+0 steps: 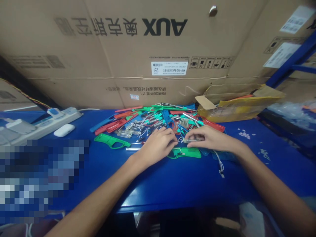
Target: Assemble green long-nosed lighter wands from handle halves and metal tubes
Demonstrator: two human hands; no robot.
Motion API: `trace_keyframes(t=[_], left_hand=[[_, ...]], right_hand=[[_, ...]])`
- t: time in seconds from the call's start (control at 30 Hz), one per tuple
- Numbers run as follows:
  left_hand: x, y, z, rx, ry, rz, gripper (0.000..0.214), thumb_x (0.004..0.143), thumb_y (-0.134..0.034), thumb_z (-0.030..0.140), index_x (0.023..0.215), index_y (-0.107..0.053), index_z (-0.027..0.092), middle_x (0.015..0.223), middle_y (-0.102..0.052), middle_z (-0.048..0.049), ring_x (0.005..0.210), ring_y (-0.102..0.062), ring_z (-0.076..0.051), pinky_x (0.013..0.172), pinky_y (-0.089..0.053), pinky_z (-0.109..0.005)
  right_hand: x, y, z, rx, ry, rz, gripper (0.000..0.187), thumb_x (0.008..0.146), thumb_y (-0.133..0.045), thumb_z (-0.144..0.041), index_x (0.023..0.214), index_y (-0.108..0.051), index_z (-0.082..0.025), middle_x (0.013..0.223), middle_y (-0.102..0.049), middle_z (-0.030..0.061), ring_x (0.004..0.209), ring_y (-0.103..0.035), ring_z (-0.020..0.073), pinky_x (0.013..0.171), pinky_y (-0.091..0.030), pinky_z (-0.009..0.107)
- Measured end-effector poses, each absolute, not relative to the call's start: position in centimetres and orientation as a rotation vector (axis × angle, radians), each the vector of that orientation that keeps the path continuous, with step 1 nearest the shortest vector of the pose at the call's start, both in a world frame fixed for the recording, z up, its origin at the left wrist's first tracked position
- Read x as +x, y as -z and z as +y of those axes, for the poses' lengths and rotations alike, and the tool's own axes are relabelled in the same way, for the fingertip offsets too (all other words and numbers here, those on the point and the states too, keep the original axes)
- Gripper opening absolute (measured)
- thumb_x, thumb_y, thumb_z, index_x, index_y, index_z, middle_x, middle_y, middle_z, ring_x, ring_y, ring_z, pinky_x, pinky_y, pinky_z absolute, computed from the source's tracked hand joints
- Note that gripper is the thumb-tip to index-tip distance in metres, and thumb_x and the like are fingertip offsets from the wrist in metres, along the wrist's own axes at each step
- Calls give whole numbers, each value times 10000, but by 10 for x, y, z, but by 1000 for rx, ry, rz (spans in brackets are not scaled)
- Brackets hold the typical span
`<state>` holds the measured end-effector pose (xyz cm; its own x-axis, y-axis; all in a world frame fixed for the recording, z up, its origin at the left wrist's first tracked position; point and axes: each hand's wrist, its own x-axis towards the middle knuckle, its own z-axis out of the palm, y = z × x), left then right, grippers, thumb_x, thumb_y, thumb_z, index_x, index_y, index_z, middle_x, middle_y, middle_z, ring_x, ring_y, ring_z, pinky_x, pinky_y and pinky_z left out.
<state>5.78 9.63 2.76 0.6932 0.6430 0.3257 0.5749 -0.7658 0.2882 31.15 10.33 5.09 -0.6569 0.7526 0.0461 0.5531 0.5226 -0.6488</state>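
Both my hands meet over a green plastic handle shell [184, 152] lying flat on the blue table [192, 184]. My right hand [209, 137] is closed, pinching a small clear part with a metal piece [191, 140]. My left hand [158, 144] has its fingers curled and touches the same small part from the left, just above the green shell. A thin white wire [219, 164] trails from under my right wrist toward the table's front.
Behind the hands lies a pile of red, blue and green plastic handles [158, 120] with clear parts and wires. A second green handle [111, 141] lies left. A white power strip [46, 123], a white earbud case [64, 130], a torn yellow box [244, 105] and big cardboard boxes [148, 49] ring the table.
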Motion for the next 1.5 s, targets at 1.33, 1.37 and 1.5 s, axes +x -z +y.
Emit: trace_keyframes(t=[1.33, 1.37, 1.5], left_hand=[[56, -31, 97, 2741, -568, 970, 160, 1020, -539, 220, 983, -683, 162, 998, -692, -42, 955, -623, -208, 837, -449, -362], [56, -31, 97, 2740, -569, 970, 158, 1020, -541, 221, 981, -682, 162, 997, -692, -40, 955, -624, -207, 835, -448, -360], [57, -31, 97, 2738, -559, 972, 160, 1020, -539, 220, 981, -683, 162, 1001, -693, -40, 958, -627, -202, 843, -447, -358]], right_hand=[[302, -56, 101, -1182, -808, -2536, 414, 917, -616, -579, 1035, -741, -202, 690, -584, -20, 601, -459, 122, 575, -337, 266], [303, -56, 101, -1183, -794, -2544, 413, 919, -614, -575, 1048, -744, -206, 706, -611, -15, 606, -475, 124, 581, -347, 267], [304, -56, 100, -1167, -755, -2561, 391, 929, -616, -545, 1083, -754, -214, 828, -721, 17, 670, -579, 143, 634, -406, 275]])
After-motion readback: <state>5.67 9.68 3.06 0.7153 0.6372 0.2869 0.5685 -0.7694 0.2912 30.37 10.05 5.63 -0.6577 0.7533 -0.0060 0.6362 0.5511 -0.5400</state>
